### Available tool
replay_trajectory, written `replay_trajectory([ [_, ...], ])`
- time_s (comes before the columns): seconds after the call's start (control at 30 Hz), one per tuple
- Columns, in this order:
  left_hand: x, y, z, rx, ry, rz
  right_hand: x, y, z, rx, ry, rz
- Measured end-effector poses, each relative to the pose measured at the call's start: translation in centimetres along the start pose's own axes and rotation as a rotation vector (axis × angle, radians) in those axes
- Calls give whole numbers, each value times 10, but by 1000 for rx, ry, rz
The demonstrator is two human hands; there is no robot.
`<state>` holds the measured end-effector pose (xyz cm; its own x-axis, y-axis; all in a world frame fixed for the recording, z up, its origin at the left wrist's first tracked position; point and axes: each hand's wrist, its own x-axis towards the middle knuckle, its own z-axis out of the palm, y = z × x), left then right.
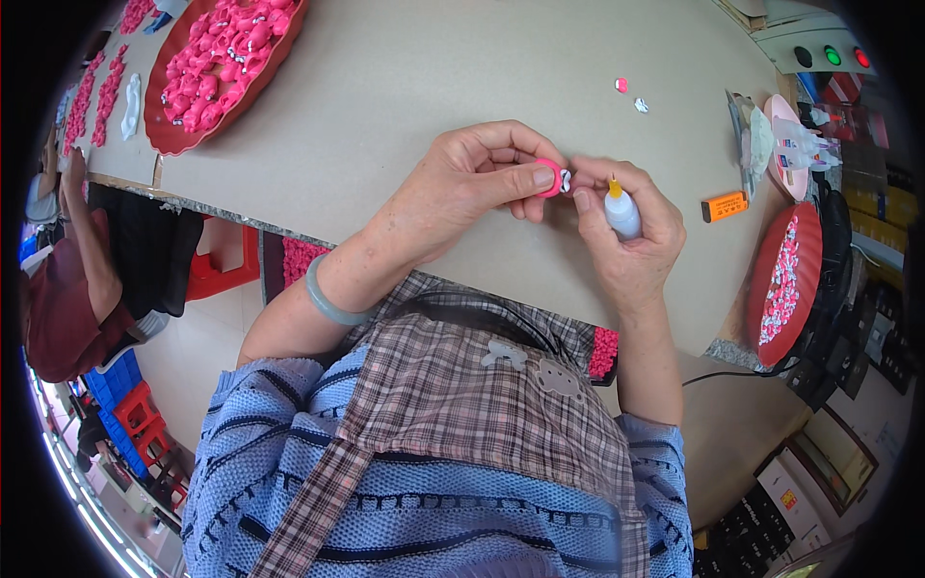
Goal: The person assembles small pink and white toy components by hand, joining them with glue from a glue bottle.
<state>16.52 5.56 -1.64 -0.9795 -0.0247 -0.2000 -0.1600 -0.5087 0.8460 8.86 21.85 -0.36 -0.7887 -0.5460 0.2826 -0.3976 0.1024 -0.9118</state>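
Note:
Above the table, my left hand [462, 183] pinches a small round pink piece [548, 176] between thumb and fingers. A tiny white-and-black part [566, 180] sits at the right side of that piece. My right hand [644, 246] is closed around a small white squeeze bottle [622, 218] with a yellow nozzle pointing up and away from me. The right thumb and forefinger come close to the tiny part; whether they touch it, I cannot tell. Farther off lie a loose pink piece [621, 85] and a small white-and-silver part [642, 105].
A red scalloped bowl [171, 143] heaped with pink pieces stands at far left. At right are another red bowl [805, 246] of small parts, an orange box [725, 206] and a pink dish [777, 106] with bottles. Another person's arm [92, 226] reaches the table at left.

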Motion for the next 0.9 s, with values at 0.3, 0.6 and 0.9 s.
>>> replay_trajectory([
  [0.3,-2,-5,5,124,66,92,1,13,-2,-233,-11,-327],
  [0.6,-3,-9,12,191,180,167,1,16,1,-456,-2,-555],
  [0.9,-4,-8,13,210,192,161,-1,19,1,-432,-9,-545],
])
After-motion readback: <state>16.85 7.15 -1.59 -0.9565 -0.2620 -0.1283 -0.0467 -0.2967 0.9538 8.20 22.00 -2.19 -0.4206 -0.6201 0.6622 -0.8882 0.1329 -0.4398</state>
